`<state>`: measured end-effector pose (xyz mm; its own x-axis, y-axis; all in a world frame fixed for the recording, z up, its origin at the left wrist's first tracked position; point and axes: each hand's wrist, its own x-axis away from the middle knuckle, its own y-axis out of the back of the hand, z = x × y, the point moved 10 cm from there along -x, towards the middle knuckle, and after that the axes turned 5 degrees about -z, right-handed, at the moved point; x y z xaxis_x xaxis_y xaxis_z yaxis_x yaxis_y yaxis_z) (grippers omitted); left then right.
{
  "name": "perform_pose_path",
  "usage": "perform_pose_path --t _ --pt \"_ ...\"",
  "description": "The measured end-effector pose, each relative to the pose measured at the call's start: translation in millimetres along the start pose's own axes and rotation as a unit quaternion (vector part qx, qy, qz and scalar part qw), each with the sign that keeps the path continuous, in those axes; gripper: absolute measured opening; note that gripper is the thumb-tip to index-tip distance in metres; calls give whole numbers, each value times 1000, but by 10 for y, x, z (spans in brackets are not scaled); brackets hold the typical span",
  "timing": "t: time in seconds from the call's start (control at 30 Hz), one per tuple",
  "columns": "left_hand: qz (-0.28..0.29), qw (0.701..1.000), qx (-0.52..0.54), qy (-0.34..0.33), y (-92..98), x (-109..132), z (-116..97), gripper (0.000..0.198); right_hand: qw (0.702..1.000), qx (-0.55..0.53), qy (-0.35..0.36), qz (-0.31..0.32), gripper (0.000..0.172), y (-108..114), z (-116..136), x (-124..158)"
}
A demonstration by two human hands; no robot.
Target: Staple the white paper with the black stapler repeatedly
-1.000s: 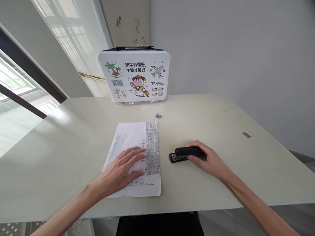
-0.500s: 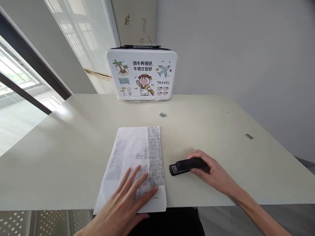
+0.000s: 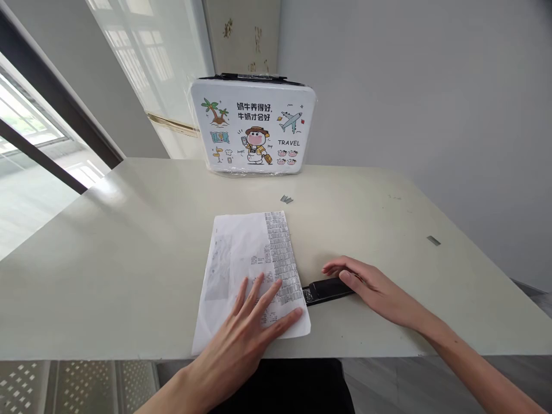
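A stack of printed paper sheets (image 3: 241, 259) lies on the table, with rows of metal staples (image 3: 282, 253) closely covering its right side. My left hand (image 3: 252, 325) rests on the paper, open, its fingers spread flat near the lower right corner. Beside the sheets lies a black stapler (image 3: 330, 289), its front end meeting the paper's right edge, the tip partly hidden under it. Over the stapler's rear end curves my right hand (image 3: 371, 287), thumb on top and fingers along the far side, in a loose hold.
A white cartoon-printed case (image 3: 254, 129) in clear wrap stands at the back of the table (image 3: 107, 259). Between it and the paper lie several loose staple strips (image 3: 287, 199). Another staple strip (image 3: 433, 240) lies far right. A grey wall (image 3: 409, 86) rises behind.
My left hand has slid the paper right and slightly away from me, up against the stapler's front. My right hand has shifted its grip, with the thumb now on top of the stapler.
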<state>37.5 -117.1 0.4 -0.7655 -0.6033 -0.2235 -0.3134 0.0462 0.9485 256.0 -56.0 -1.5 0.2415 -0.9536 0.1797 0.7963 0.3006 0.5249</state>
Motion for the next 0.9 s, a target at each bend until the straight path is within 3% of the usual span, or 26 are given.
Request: perform_pose_path --t 0.27,0.6,0.9 --pt "17 999 25 -20 -30 -132 -56 116 996 79 18 -38 50 13 240 -160" --pt "49 998 24 -39 -92 -194 -113 108 993 114 27 -33 54 -222 396 -289" --pt "19 999 36 -33 -100 -213 -117 100 982 180 20 -62 56 -279 380 -277"
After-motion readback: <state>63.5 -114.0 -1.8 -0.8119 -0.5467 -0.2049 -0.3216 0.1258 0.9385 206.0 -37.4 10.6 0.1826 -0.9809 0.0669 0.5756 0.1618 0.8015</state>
